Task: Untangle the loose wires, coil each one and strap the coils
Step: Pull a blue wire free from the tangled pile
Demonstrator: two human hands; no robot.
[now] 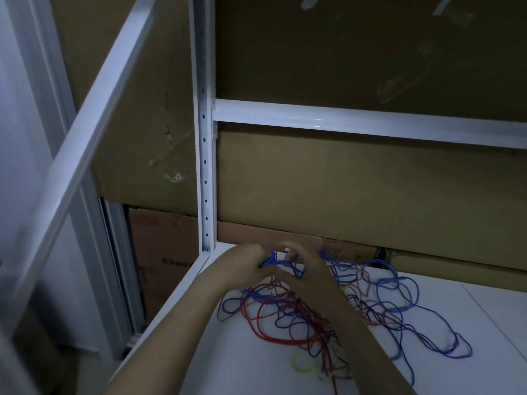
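Blue wire point(272, 262) pinched between both fingers point(263, 265).

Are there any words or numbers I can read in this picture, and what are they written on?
Nothing here reads clearly.
Brown cardboard box beside the shelf post: a dark printed line, too blurred to read.
Small white tag by the hands at the blue wire: too small to read.

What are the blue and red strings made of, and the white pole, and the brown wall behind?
The blue wires and red wires look like plastic-coated cable: thin, smooth, holding springy loops. The white post seems to be painted metal, glossy with a row of punched holes. The brown wall looks like cardboard, matte with creases and shiny tape.
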